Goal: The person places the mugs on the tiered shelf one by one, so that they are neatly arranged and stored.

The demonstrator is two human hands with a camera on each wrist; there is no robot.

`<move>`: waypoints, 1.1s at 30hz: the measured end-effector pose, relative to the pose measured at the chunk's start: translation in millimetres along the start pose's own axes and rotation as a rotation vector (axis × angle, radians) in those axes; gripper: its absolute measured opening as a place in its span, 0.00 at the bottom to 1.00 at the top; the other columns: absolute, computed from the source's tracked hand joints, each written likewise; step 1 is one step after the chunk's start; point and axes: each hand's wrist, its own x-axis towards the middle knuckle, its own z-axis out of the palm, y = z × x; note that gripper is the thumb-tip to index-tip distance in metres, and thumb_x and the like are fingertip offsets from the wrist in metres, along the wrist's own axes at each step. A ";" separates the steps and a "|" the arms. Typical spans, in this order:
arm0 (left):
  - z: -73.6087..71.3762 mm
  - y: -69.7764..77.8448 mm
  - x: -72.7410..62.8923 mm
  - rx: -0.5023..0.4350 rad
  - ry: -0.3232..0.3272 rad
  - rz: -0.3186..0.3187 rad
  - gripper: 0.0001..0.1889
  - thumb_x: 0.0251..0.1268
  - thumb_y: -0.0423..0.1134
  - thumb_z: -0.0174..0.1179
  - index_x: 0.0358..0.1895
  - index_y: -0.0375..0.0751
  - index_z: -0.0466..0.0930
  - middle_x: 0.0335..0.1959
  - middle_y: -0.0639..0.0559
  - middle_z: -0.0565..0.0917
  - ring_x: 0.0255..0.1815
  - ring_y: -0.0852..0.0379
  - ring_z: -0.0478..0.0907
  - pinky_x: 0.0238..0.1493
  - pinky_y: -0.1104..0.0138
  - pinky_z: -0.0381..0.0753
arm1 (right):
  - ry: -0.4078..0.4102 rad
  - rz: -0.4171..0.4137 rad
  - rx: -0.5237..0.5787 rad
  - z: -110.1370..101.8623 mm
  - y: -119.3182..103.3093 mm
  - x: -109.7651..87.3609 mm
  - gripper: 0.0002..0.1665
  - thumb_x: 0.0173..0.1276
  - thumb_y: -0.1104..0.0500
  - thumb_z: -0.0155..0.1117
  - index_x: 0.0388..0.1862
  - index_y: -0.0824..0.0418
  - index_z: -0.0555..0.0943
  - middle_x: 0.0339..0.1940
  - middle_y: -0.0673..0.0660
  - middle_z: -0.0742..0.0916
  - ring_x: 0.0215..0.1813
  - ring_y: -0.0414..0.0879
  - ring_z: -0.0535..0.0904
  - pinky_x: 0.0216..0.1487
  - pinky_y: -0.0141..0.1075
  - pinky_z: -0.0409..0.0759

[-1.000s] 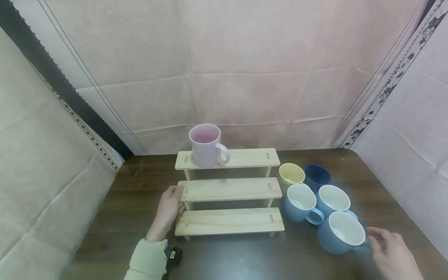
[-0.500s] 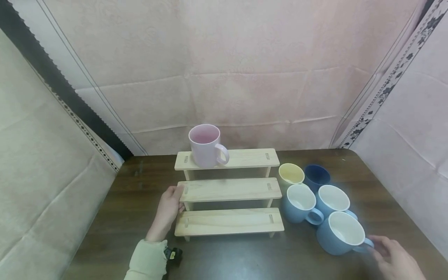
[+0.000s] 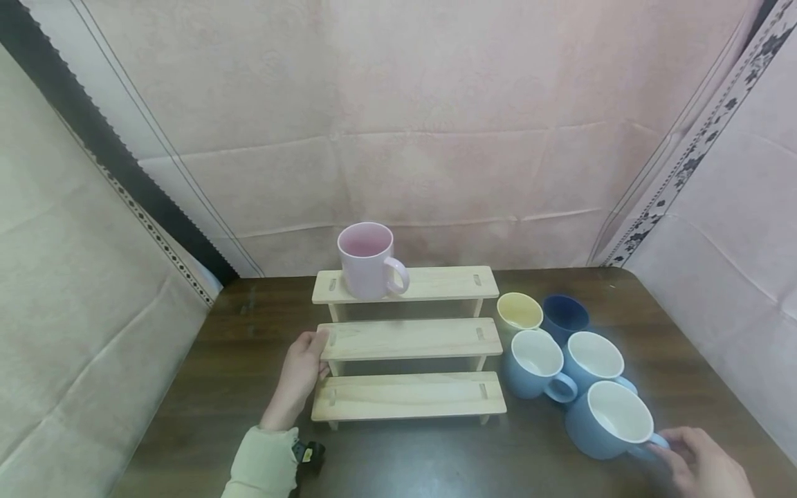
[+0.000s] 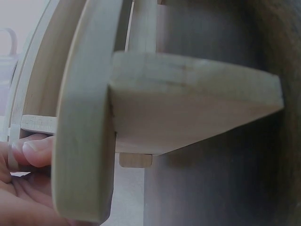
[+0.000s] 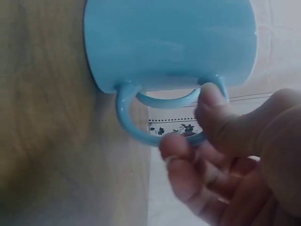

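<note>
A three-step wooden shelf (image 3: 411,337) stands mid-table, with a lilac mug (image 3: 366,270) upright on its top step. My left hand (image 3: 301,363) grips the left end of the middle step; in the left wrist view its fingers (image 4: 37,150) curl round the wood. At lower right, my right hand (image 3: 703,460) pinches the handle of the nearest light blue mug (image 3: 598,432). The right wrist view shows thumb and fingers on that handle (image 5: 126,113), with the mug body (image 5: 169,42) beyond. This mug looks slightly tilted; whether it touches the table I cannot tell.
Behind the held mug stand two more light blue mugs, one left (image 3: 529,366) and one right (image 3: 591,360). A yellow mug (image 3: 519,311) and a dark blue mug (image 3: 564,317) are behind those, close to the shelf's right side. Cloth walls (image 3: 436,173) bound the dark wooden table (image 3: 205,415).
My right hand has shifted slightly toward the table's near edge and now pinches the handle of the nearest light blue mug. That mug has moved slightly nearer. The left hand stays put.
</note>
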 end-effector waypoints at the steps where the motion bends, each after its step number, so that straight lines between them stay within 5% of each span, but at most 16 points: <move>1: 0.0 0.2 0.0 0.003 0.003 -0.002 0.19 0.80 0.46 0.41 0.52 0.31 0.69 0.20 0.52 0.69 0.18 0.57 0.65 0.22 0.69 0.66 | 0.011 -0.004 0.005 0.5 -0.5 -0.8 0.12 0.53 0.63 0.77 0.32 0.62 0.81 0.29 0.56 0.83 0.27 0.22 0.66 0.23 0.30 0.70; 11: 0.0 0.7 0.2 0.003 0.004 0.002 0.19 0.80 0.46 0.40 0.52 0.30 0.68 0.20 0.53 0.69 0.18 0.58 0.65 0.22 0.70 0.66 | 0.022 0.054 0.031 2.0 -8.2 -5.0 0.10 0.56 0.64 0.74 0.33 0.63 0.80 0.29 0.55 0.83 0.26 0.32 0.74 0.23 0.27 0.69; 16: 0.3 0.5 0.5 0.006 0.003 0.007 0.19 0.80 0.46 0.41 0.51 0.30 0.69 0.20 0.52 0.69 0.18 0.58 0.65 0.22 0.70 0.66 | 0.069 0.032 0.037 2.0 -10.1 -5.8 0.10 0.56 0.62 0.75 0.32 0.62 0.81 0.28 0.54 0.82 0.26 0.22 0.68 0.24 0.27 0.68; 24: -0.5 2.4 0.5 0.011 -0.004 0.008 0.19 0.80 0.47 0.41 0.51 0.31 0.68 0.21 0.52 0.69 0.18 0.57 0.65 0.22 0.69 0.66 | 0.113 0.098 0.020 3.5 -12.4 -10.3 0.09 0.56 0.64 0.73 0.33 0.64 0.81 0.23 0.51 0.82 0.22 0.25 0.68 0.22 0.26 0.65; 33: -1.1 2.1 -0.1 0.009 -0.007 -0.007 0.19 0.80 0.47 0.40 0.51 0.31 0.68 0.21 0.52 0.69 0.18 0.57 0.65 0.23 0.69 0.66 | 0.277 0.059 0.108 8.1 -18.8 -16.0 0.11 0.49 0.73 0.74 0.27 0.63 0.81 0.21 0.35 0.77 0.21 0.16 0.67 0.20 0.20 0.68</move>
